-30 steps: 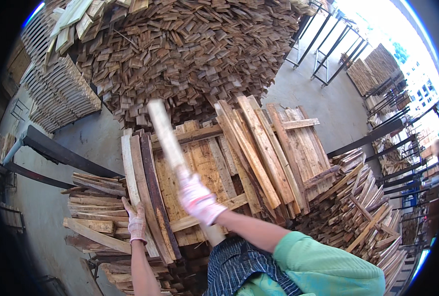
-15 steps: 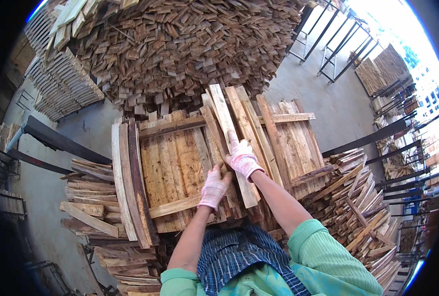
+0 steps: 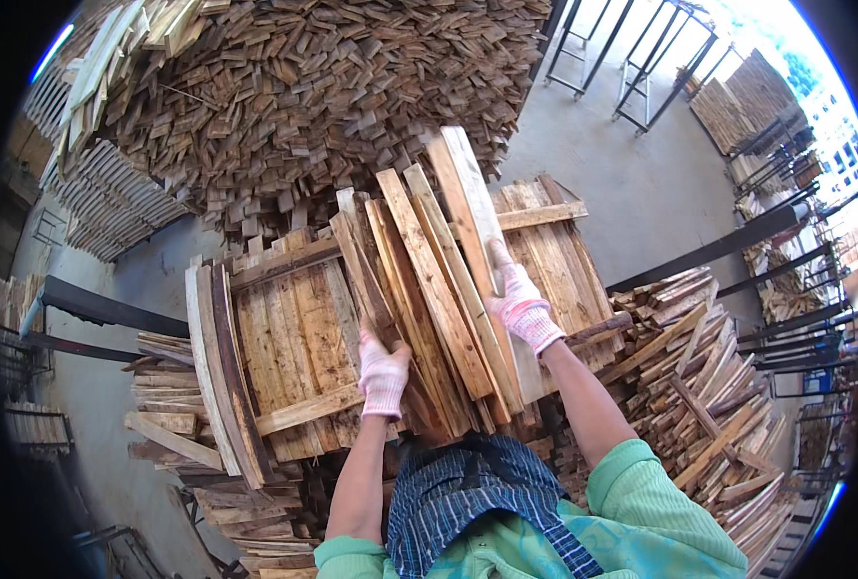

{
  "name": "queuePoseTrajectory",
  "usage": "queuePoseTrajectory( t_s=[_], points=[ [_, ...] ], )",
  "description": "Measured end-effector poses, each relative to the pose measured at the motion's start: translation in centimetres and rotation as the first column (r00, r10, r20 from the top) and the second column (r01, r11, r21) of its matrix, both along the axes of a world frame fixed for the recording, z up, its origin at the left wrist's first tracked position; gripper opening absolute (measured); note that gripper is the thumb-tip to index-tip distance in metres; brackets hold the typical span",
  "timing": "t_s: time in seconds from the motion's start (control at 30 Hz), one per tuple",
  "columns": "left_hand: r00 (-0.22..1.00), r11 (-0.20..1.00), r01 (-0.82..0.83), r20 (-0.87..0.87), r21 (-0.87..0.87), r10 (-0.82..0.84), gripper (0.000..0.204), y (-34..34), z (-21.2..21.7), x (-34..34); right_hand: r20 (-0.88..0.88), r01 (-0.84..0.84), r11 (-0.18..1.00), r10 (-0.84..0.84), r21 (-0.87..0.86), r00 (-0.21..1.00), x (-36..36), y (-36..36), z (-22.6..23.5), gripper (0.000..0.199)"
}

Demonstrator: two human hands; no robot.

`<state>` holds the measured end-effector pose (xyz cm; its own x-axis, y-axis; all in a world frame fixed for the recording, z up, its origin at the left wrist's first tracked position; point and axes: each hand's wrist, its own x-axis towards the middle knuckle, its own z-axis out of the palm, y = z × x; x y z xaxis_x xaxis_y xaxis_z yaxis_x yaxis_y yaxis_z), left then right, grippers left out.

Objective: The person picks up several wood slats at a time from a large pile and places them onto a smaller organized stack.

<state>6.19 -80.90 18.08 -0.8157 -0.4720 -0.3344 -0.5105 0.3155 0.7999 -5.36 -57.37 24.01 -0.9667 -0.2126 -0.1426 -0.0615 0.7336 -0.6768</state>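
Note:
My right hand (image 3: 523, 307), in a pink-and-white knit glove, grips a pale plank (image 3: 470, 198), which is tilted on edge and slightly blurred. My left hand (image 3: 385, 376), in a matching glove, has its thumb apart from its fingers and rests by the lower end of a brown plank (image 3: 354, 261). Between my hands several loose planks (image 3: 429, 275) lie side by side, running away from me. They lie across a platform of boards (image 3: 299, 338) with crosspieces. The undersides of both hands are hidden.
A large heap of short wood pieces (image 3: 323, 106) rises beyond the platform. Stacked wood lies at the left (image 3: 173, 386) and right (image 3: 704, 376). Dark bars (image 3: 110, 301) extend at both sides. Metal frames (image 3: 656, 72) stand on the concrete floor (image 3: 583, 145) at the far right.
My right hand has moved rightward with the pale plank, now tilted and apart from the others. My left hand has shifted left. The view has turned slightly.

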Motion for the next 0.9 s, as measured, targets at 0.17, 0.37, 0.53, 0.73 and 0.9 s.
queuePoseTrajectory(
  t_s=[0.17,0.37,0.53,0.73,0.9],
  points=[
    [0.992,0.998,-0.043,-0.118,0.043,0.048,0.069,-1.8,2.6,-0.3,-0.011,0.155,0.958,-0.157,0.241,0.988,-0.2,3.4,-7.8,0.086],
    [0.996,0.987,0.021,0.089,-0.162,-0.006,0.082,-2.4,-2.6,-2.2,0.145,0.018,0.934,-0.075,0.358,0.987,-0.6,2.9,-5.6,0.097],
    [0.975,0.991,0.017,-0.223,0.132,0.013,0.096,-3.6,-4.9,-3.3,0.257,0.118,0.970,-0.173,0.214,0.951,-1.3,0.3,0.9,0.092],
    [0.953,0.998,-0.009,-0.302,-0.062,-0.010,0.100,-5.2,-2.7,-0.4,0.117,-0.150,0.872,0.108,0.465,0.987,2.4,-11.5,0.8,0.085],
    [0.961,0.988,-0.012,-0.276,-0.154,-0.032,0.094,-12.7,2.9,4.1,0.091,-0.090,0.783,0.043,0.616,0.995,2.6,-12.8,-0.1,0.082]
  ],
)
